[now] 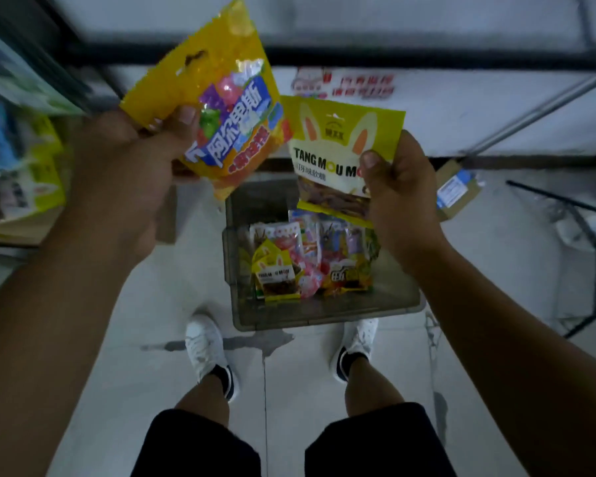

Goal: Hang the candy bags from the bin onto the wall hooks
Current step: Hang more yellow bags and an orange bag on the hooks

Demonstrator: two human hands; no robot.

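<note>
Right now both hands are up over the bin, each w/ 1 candy bag. The left hand [124, 166] has its grip clenched on the orange-yellow bag [227, 98], thumb on the front near the lower left edge. That bag is tilted, its top corner pointing up & away. It shows a hang hole near the top, blue-and-white lettering & coloured gummies on the front. The right hand [403, 201] has its grip closed on the yellow-green bag [338, 139] at the right edge, thumb pressed on the front, fingers curled behind. This bag is roughly upright, w/ rabbit ears printed on it & "TANG MOU" readable. The 2 bags' near edges meet in view; can't tell if they touch.

The bin [324, 315], grey & see-through, sits on the floor [145, 321] below the held bags, just ahead of the 2 white shoes [205, 346]. Inside, a heap of candy bags [310, 259] lies toward the far side, incl. 1 more rabbit-ear bag at its front left.

Black shorts [200, 445] show at the bottom. At left, a shelf [21, 166] holds blurred packets. On the floor at right lies a cardboard box [458, 187] w/ a blue label, & a black metal frame [585, 228] stands farther right. Beyond the bin, a red-and-white sticker [344, 84] sits on a pale panel.
</note>
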